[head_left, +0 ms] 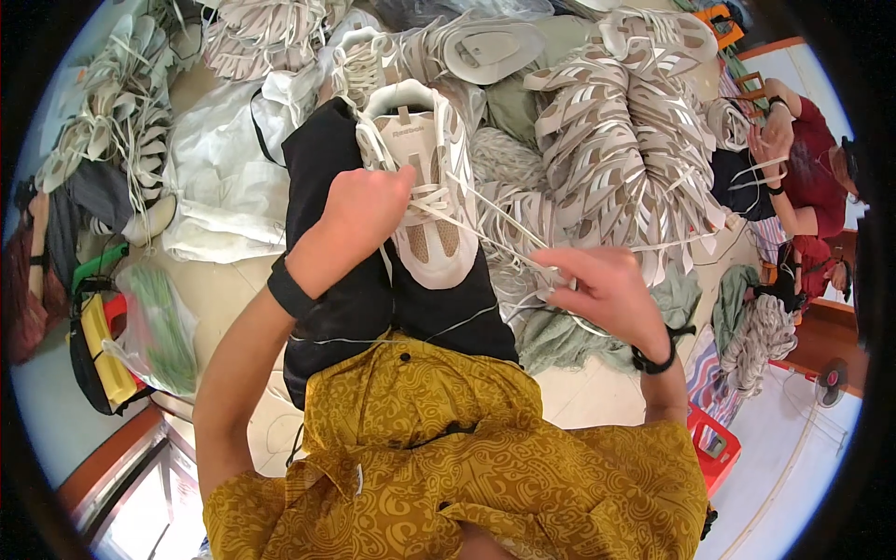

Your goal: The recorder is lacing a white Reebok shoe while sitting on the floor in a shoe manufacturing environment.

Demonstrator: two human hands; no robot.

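Observation:
A beige and white sneaker upper (439,254) lies across my lap on the black trousers, its toe pointing toward me. White laces run through its lower eyelets. My left hand (366,210) is closed at the left side of the tongue; what its fingers pinch is hidden behind the knuckles. To the right of the shoe, my right hand (597,287) pinches the shoelace (509,224), whose strands stretch taut from the eyelets to the fingertips. A loose lace end trails off to the right beyond that hand.
Stacked sneaker uppers (625,140) fill the floor at the right, with more piled at the far left. A white sack (219,177) lies left of my legs. Bundled laces (509,159) sit beyond my knees. People in red (812,149) sit at the far right.

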